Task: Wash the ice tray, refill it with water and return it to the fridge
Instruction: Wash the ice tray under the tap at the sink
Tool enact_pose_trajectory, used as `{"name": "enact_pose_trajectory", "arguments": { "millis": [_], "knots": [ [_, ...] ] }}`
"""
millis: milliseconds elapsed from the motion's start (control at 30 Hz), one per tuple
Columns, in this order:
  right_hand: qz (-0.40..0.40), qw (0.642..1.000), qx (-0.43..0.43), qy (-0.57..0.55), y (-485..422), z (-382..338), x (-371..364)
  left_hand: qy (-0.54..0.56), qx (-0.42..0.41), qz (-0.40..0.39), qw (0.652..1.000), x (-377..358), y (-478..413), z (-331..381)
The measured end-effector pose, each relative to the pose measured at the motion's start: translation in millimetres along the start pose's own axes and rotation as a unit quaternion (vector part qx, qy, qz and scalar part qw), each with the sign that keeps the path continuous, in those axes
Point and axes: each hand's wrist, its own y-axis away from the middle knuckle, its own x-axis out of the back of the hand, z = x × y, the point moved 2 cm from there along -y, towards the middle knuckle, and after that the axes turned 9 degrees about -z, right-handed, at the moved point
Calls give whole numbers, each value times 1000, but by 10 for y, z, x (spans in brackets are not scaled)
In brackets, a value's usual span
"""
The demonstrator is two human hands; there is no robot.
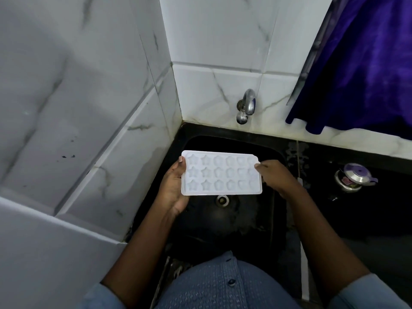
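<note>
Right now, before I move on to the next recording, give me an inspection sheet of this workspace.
Surface: black sink with a drain, set in a dark counter.
Job's things: white ice tray, cavities up, held roughly level over the sink; tap shows no water running.
Clutter: small steel pot with a purple lid on the counter, right of the sink.
Hands: left hand grips the tray's left end; right hand pinches its right end.
Cables: nothing seen.
Surroundings: white marbled wall tiles; blue cloth hanging at upper right.
</note>
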Motion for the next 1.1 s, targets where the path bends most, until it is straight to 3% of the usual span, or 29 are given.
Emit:
{"name": "enact_pose_trajectory", "arguments": {
  "millis": [100, 233, 333, 400, 700, 833, 967, 1100],
  "knots": [
    [53, 996, 54, -53, -41, 83, 85, -112, -31, 35, 993, -33, -45, 47],
    [123, 973, 128, -146, -9, 117, 165, -362, -121, 79, 921, -42, -106, 192],
    [149, 946, 184, -224, 100, 42, 212, -452, -162, 61, 875, 3, -203, 202],
    [167, 929, 211, -255, 164, -12, 217, -469, -162, 59, 866, 8, -248, 152],
    [163, 899, 283, -291, 167, -38, 246, -390, -105, 35, 914, -39, -306, 33],
    [178, 907, 278, -264, 70, 14, 247, -401, -120, 26, 908, -89, -306, 64],
    [180, 938, 229, -188, -136, 75, 265, -464, -82, -14, 882, 67, -427, 14],
    [124, 963, 164, -175, -408, 80, 239, -256, -29, 15, 966, 28, -477, -19]
  ]
}}
